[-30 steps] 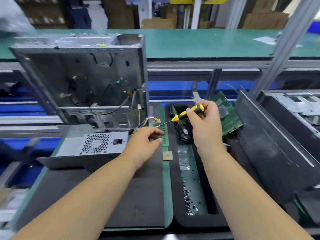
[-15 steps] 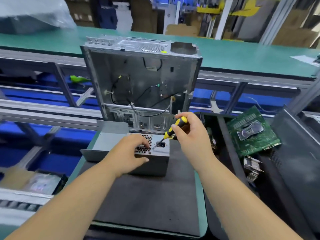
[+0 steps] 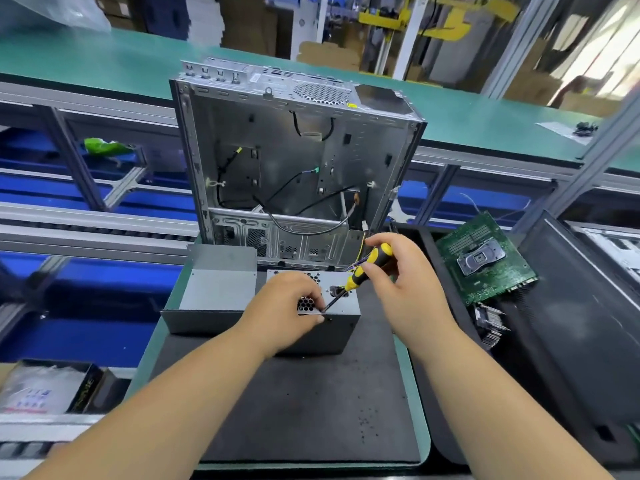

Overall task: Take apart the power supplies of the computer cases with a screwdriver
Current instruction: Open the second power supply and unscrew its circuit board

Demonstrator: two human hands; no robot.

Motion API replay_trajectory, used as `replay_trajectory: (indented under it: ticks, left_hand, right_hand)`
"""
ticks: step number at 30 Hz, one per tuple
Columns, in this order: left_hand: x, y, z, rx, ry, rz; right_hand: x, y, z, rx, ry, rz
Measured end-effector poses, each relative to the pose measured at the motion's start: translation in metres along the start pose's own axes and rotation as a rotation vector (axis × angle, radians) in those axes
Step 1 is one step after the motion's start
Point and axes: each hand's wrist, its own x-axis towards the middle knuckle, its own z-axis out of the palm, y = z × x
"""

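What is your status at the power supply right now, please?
Left hand steadying the power supply on its top. Right hand gripping the screwdriver, tip at the near top edge. Nothing blocking.

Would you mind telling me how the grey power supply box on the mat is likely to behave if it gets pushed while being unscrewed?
The power supply is a squat metal box lying flat, so it probably won't tip. It looks stiff and fairly heavy for its size. The dark mat likely grips it, and the left hand resting on top should steady it.
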Motion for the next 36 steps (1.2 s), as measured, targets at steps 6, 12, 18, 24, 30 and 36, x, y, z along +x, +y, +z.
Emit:
replay_trajectory:
  ticks: [6, 12, 18, 24, 30, 36]
  left_hand:
    - [0.000, -0.002, 0.002, 0.008, -0.002, -0.032]
    - [0.002, -0.002, 0.003, -0.008, 0.032, -0.056]
    - [-0.002, -0.003, 0.002, -0.008, 0.027, -0.046]
    - [-0.002, -0.004, 0.001, 0.008, 0.034, -0.047]
    - [-0.002, -0.006, 0.002, 0.017, 0.047, -0.049]
    - [-0.002, -0.006, 0.004, 0.009, 0.054, -0.053]
  right_hand:
    - [-0.004, -0.006, 0.004, -0.051, 0.041, 0.016]
    - [-0.005, -0.015, 0.007, -0.086, 0.069, 0.012]
    - [-0.007, -0.027, 0.012, -0.159, 0.051, -0.022]
    - [-0.010, -0.037, 0.013, -0.228, -0.030, -0.062]
    - [-0.008, -0.049, 0.012, -0.255, -0.147, -0.047]
    - [-0.011, -0.057, 0.013, -0.222, -0.181, -0.037]
